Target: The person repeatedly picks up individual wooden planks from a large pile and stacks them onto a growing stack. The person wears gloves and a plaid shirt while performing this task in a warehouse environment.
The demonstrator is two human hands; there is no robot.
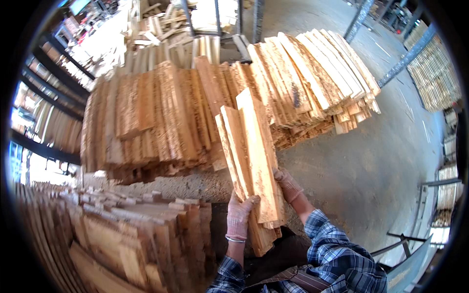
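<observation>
A bundle of short wooden boards [257, 161] is held upright-slanted in front of my body, its far end reaching toward the stacks. My left hand [239, 215], in a pale work glove, is closed on the left side of the bundle, with the thumb lying across its near part. From the right, my right hand [287, 184], gloved too, grips the opposite side; some of its fingers are hidden behind the boards. Just beyond the bundle lies a wide stack of similar boards [146, 115], with another stack [312, 73] to its right.
Tall piles of boards [127, 234] stand close at my left. Metal posts [408, 56] rise behind the right stack, and a dark rail [44, 146] runs along the left. Concrete floor [351, 171] stretches to the right. Loose wood scraps [163, 22] lie at the back.
</observation>
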